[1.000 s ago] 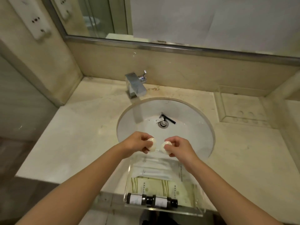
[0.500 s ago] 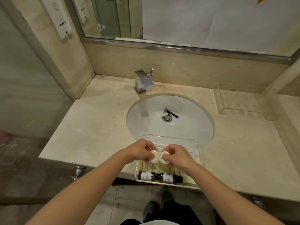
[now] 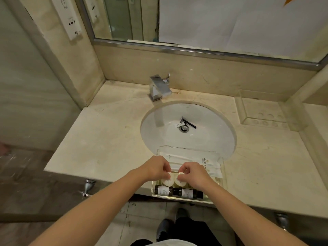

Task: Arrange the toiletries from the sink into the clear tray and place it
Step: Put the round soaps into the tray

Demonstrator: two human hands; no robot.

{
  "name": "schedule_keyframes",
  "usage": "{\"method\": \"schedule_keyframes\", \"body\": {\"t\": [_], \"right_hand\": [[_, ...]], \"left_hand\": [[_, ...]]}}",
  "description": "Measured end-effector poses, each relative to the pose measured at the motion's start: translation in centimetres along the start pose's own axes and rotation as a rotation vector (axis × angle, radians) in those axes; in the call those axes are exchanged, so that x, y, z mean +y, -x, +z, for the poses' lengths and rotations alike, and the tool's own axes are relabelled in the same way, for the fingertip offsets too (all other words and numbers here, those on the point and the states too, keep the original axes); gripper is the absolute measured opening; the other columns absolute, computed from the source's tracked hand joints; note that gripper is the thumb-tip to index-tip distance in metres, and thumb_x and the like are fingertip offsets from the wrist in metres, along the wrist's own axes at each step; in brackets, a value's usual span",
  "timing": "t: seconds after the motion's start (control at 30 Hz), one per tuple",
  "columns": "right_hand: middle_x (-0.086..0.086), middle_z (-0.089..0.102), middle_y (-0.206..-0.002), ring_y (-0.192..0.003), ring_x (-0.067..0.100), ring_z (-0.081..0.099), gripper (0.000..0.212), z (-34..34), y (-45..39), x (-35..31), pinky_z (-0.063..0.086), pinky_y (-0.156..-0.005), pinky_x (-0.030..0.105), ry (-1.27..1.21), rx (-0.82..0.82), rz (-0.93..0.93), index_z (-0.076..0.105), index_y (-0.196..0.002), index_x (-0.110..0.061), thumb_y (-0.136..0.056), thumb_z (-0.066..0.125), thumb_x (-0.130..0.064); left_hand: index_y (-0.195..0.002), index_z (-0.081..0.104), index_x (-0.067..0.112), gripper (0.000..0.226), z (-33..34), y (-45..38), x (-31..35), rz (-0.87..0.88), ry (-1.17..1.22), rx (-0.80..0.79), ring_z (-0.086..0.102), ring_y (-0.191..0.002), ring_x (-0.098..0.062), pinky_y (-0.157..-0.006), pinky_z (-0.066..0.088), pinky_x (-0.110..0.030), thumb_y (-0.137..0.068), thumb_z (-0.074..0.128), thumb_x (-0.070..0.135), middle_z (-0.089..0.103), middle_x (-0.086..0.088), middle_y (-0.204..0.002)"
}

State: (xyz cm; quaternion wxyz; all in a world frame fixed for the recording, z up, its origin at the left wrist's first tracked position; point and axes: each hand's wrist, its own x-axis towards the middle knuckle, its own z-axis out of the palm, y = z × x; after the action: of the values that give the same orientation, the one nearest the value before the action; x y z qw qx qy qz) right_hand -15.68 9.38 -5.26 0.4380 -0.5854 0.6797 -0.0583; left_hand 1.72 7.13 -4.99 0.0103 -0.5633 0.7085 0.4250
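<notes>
The clear tray (image 3: 224,167) is sitting on the surface (image 3: 110,142) at its near edge, partly overhanging the sink (image 3: 156,137), and it is already filling up. Two dark bottles (image 3: 178,191) are lying end to end just nearer the person than the fingers, and white sachets (image 3: 200,159) are lying flat just beyond them. The left hand (image 3: 156,168) and right hand (image 3: 193,173) are working side by side over the tray's middle. Each is pinching one small round white soap (image 3: 168,181), the left fingers (image 3: 166,172) and the right fingers closing on the upper rims. The two discs are resting next to each other, nearly touching, directly behind the bottles. Both forearms are reaching forward and converging, wrists bent slightly down.

Well beyond the fingers, by the drain, a black razor (image 3: 190,123) and a small white packet (image 3: 179,124) are waiting in the basin, so the gathering looks unfinished. Judging from this, the soaps are being seated now; the last two items and the tray's final placing remain.
</notes>
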Motion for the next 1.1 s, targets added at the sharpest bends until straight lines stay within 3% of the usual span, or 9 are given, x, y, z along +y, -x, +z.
{"method": "schedule_keyframes", "body": {"t": [0.13,0.27,0.4,0.6,0.8,1.1], "right_hand": [[-0.003,0.064,-0.088,-0.079,0.012,0.06,0.016,0.3,-0.1,0.3,0.045,-0.064,0.02,0.042,0.014,-0.022,0.071,-0.095,-0.02,-0.078,0.073,-0.02],[-0.004,0.063,-0.088,-0.082,0.012,0.059,0.016,0.7,-0.1,0.4,0.041,-0.066,0.02,0.079,0.045,-0.058,0.071,-0.096,-0.019,-0.08,0.07,-0.019],[-0.004,0.059,-0.084,-0.075,0.012,0.056,0.015,0.7,-0.3,0.5,0.035,-0.056,0.015,0.127,0.1,-0.081,0.071,-0.093,-0.019,-0.078,0.071,-0.019],[-0.005,0.059,-0.077,-0.071,0.013,0.057,0.012,0.7,-0.7,0.5,0.045,-0.061,0.023,0.097,0.086,-0.076,0.063,-0.086,-0.019,-0.077,0.069,-0.015],[-0.009,0.059,-0.072,-0.07,0.011,0.057,0.002,-1.5,-2.1,0.6,0.048,-0.064,0.026,0.084,0.165,-0.104,0.062,-0.084,-0.021,-0.084,0.063,-0.022],[-0.006,0.062,-0.073,-0.074,0.02,0.062,0.009,-7.7,-6.6,1.2,0.051,-0.066,0.033,0.067,0.261,-0.043,0.064,-0.079,-0.021,-0.085,0.056,-0.021]], "left_hand": [[-0.1,0.072,0.013,0.021,0.1,-0.3,-0.1,0.031,-0.095,0.023,0.059,-0.08,-0.013,-0.072,0.044,-0.023,-0.081,0.071,0.021,0.072,-0.004,-0.097],[-0.104,0.069,0.015,0.021,0.6,-0.6,-0.4,0.06,-0.183,0.052,0.064,-0.094,-0.019,-0.084,0.052,-0.032,-0.083,0.067,0.021,0.07,-0.002,-0.104],[-0.099,0.068,0.016,0.018,0.8,-1.0,-0.4,0.075,-0.222,0.053,0.058,-0.086,-0.016,-0.079,0.051,-0.03,-0.083,0.067,0.024,0.068,-0.001,-0.1],[-0.08,0.054,0.022,0.021,0.2,-1.7,0.0,0.045,-0.204,0.036,0.058,-0.08,-0.018,-0.075,0.052,-0.037,-0.073,0.073,0.028,0.06,0.005,-0.083],[-0.086,0.058,0.018,0.015,-2.3,-3.7,0.7,0.043,-0.126,0.185,0.055,-0.078,-0.018,-0.074,0.049,-0.034,-0.081,0.066,0.029,0.058,0.004,-0.08],[-0.079,0.055,0.019,0.011,-6.8,-9.4,1.9,-0.075,-0.002,0.268,0.054,-0.081,-0.019,-0.076,0.046,-0.032,-0.084,0.063,0.024,0.059,0.002,-0.082]]}}
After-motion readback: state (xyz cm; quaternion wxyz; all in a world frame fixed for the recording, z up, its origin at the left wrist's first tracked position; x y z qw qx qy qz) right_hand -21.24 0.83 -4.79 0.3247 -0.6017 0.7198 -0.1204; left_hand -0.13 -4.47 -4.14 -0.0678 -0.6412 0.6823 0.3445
